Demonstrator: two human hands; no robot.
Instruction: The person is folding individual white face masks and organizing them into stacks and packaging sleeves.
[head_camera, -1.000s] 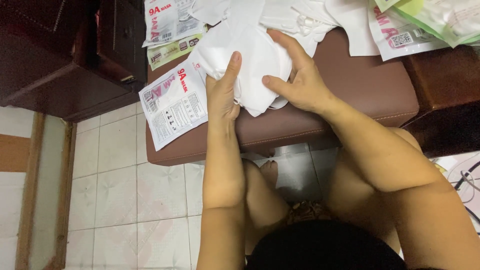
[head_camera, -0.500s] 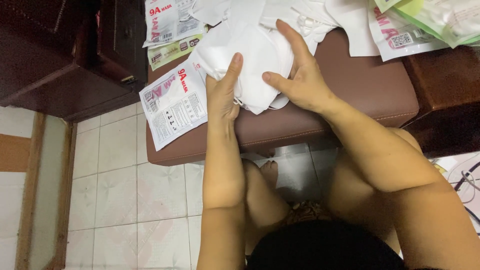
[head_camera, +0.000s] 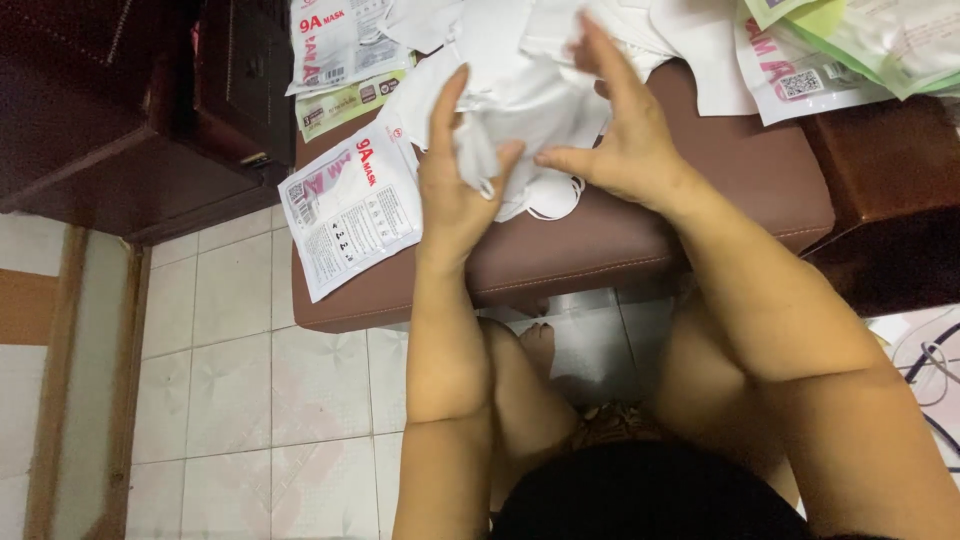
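White soft fabric masks (head_camera: 520, 70) are being gathered; left hand (head_camera: 455, 185) pinching one, right hand (head_camera: 620, 150) spread flat, best steadying the pile.

Masks (head_camera: 530, 90) lie on the stool (head_camera: 620, 240), a packet (head_camera: 350, 215) at their left.

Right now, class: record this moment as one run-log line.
left hand: gripping white masks | right hand: open, touching masks | surface: brown padded stool | nearby: printed packet
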